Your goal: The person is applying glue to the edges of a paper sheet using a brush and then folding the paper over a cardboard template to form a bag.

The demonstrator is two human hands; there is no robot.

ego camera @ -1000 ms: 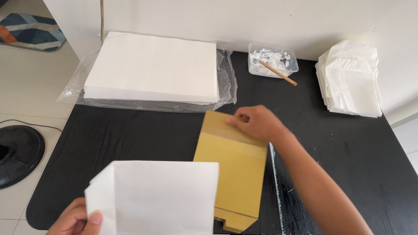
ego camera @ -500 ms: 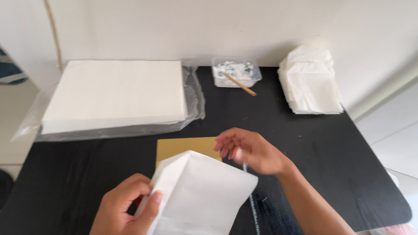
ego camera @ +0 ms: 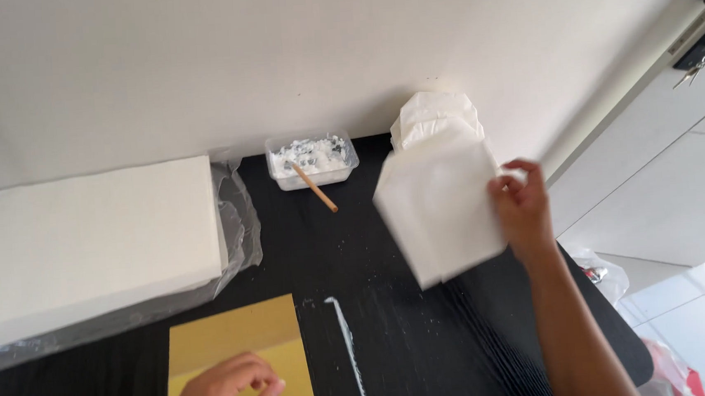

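Observation:
My right hand grips a folded white paper bag by its right edge and holds it in the air over the back right of the black table, just in front of a heap of similar white bags. At the bottom of the view my left hand rests with curled fingers on a yellow-brown card sheet that lies flat on the table. Nothing is held in that hand.
A thick stack of white paper sheets lies on clear plastic wrap at the left. A clear tub of white paste with a wooden stick stands at the back. A white glue line runs along the table.
The white bag has passed from both hands to my right hand alone and moved up and right toward the heap. My left hand has dropped onto the yellow card.

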